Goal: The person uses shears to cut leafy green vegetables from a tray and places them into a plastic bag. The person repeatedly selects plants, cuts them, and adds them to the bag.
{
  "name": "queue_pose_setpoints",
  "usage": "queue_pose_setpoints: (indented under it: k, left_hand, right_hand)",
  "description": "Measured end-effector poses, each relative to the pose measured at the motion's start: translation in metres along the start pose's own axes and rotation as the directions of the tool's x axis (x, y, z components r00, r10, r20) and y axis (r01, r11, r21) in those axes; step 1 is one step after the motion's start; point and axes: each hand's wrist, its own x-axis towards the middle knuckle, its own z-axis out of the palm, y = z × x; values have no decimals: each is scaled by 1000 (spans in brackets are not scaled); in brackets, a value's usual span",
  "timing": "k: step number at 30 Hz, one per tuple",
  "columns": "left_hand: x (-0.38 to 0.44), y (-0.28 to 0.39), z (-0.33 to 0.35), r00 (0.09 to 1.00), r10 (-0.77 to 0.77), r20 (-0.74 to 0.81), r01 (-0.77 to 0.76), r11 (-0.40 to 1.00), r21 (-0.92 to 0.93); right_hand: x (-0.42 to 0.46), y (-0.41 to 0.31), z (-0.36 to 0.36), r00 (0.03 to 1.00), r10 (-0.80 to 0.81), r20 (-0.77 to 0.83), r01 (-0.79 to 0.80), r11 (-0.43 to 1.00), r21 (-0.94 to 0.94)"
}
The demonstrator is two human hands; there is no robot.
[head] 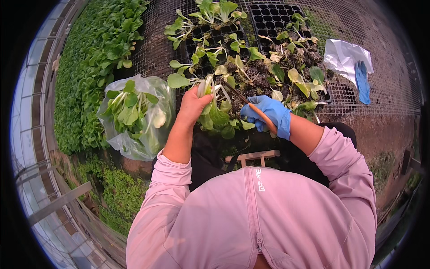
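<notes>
Bare, my left hand [195,104] grips a small bunch of leafy green seedlings [215,114] by their white stems, leaves hanging toward me. My right hand [267,114], in a blue disposable glove, is closed around the wooden handle of a thin-bladed tool [262,114]. Its dark narrow blade points up and left, close to the stems; whether it touches them I cannot tell. Beneath and beyond both hands lie black seedling trays [215,35] strewn with uprooted soil plugs [252,80], yellowed leaves and cut plants. Left of my left hand sits a clear plastic bag [161,97] holding leafy greens [129,111].
Dense green seedlings [97,50] fill the far left. An emptied black cell tray [272,16] lies at the back on wire mesh [158,37]. To the right are a white plastic sheet [342,57] and a loose blue glove [362,82]. A wooden frame [257,155] is between my legs.
</notes>
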Motion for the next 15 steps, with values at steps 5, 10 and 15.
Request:
queue_pose_setpoints:
  k: [5,10,15]
  left_hand:
    - [-7,17,-1,997,23,69,-2,957,-291]
    - [-12,28,-11,987,155,37,-122,884,-452]
    - [-22,31,-30,952,307,5,-245,769,-591]
  right_hand:
    - [10,11,-13,987,-137,-84,153,963,221]
    - [25,12,-18,964,-213,-157,250,929,274]
    - [32,15,-15,943,-279,-183,332,843,423]
